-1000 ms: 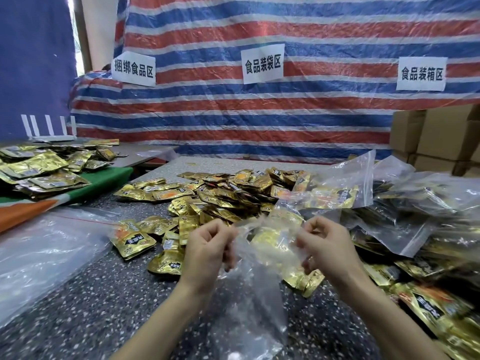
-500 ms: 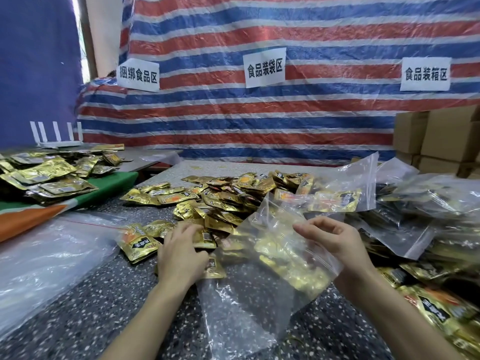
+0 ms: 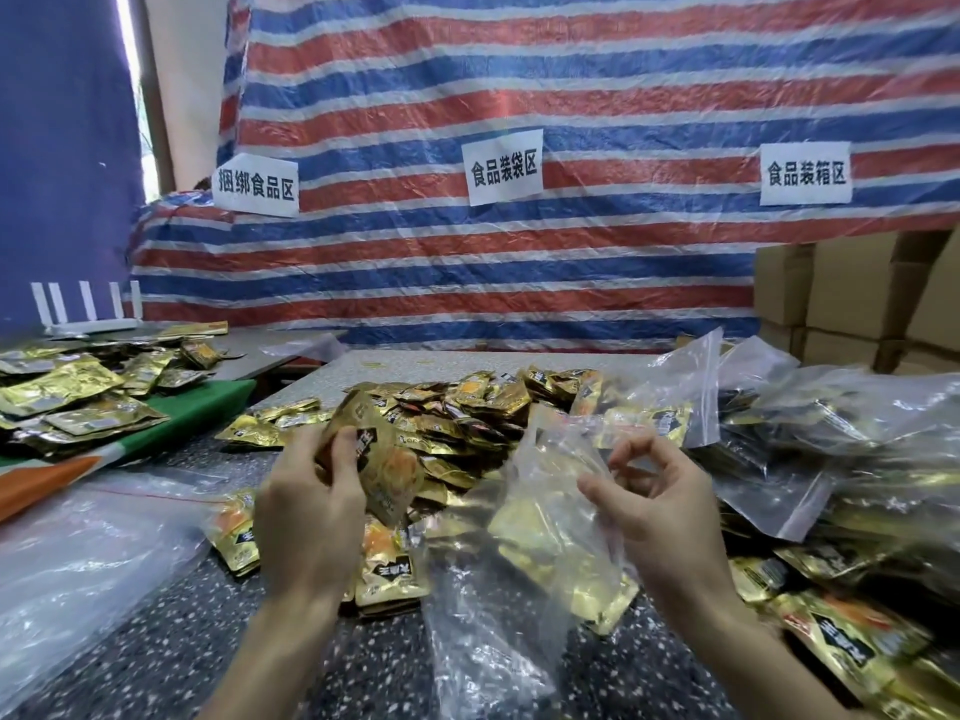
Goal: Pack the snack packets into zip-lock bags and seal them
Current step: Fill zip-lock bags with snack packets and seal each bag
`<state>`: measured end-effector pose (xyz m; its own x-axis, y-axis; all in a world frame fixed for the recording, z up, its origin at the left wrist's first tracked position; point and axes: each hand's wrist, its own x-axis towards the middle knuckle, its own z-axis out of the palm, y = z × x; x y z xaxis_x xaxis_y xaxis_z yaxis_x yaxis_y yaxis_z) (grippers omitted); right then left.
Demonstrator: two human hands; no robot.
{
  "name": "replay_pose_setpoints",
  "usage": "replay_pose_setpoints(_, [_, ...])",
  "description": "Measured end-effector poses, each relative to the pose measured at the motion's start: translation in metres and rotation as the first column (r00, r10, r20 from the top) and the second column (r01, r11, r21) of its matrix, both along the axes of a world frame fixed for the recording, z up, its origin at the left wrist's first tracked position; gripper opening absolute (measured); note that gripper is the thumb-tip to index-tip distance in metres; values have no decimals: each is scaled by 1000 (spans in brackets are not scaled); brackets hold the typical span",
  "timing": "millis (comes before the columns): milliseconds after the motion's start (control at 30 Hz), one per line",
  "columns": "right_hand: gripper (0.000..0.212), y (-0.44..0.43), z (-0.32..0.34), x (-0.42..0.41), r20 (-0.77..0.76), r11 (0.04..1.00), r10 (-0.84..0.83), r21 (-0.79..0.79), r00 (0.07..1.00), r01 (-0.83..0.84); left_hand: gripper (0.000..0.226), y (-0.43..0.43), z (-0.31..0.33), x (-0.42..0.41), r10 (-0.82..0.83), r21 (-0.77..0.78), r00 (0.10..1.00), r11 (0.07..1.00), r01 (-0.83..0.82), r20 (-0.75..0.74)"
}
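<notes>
My left hand (image 3: 311, 506) grips a small stack of gold snack packets (image 3: 382, 459), lifted above the table just left of centre. My right hand (image 3: 657, 504) pinches the rim of a clear zip-lock bag (image 3: 524, 553), holding its mouth up; the bag hangs down to the table and gold packets show through it. A heap of loose gold packets (image 3: 467, 407) lies behind both hands, and a few more packets (image 3: 389, 574) rest under my left hand.
Filled zip-lock bags (image 3: 831, 439) pile up on the right, with cardboard boxes (image 3: 857, 298) behind. More gold packets (image 3: 78, 392) lie on a green-covered surface at left. A sheet of clear plastic (image 3: 78, 563) covers the speckled table (image 3: 182, 662) at lower left.
My left hand left the bag, reached down to the packets on the table and came up holding a stack of them. My right hand kept hold of the bag's rim.
</notes>
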<state>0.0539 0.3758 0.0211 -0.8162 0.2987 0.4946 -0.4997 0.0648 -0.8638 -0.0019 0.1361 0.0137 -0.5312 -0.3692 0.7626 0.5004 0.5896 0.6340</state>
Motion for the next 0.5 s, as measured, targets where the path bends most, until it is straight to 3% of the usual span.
replay_pose_setpoints(200, [29,-17,-1,7,-153,964,-186,164,971,211,17,28,54,56,-252,228,944,927,299,-215])
replay_pose_setpoints(367, [27,-26,-2,11,-146,965,-202,138,968,222,18,61,64,80,-382,113,884,899,423,-269])
replay_pose_setpoints(500, [23,-26,-3,11,-48,993,-111,-34,993,110,21,70,59,71,-300,-23,913,952,306,-276])
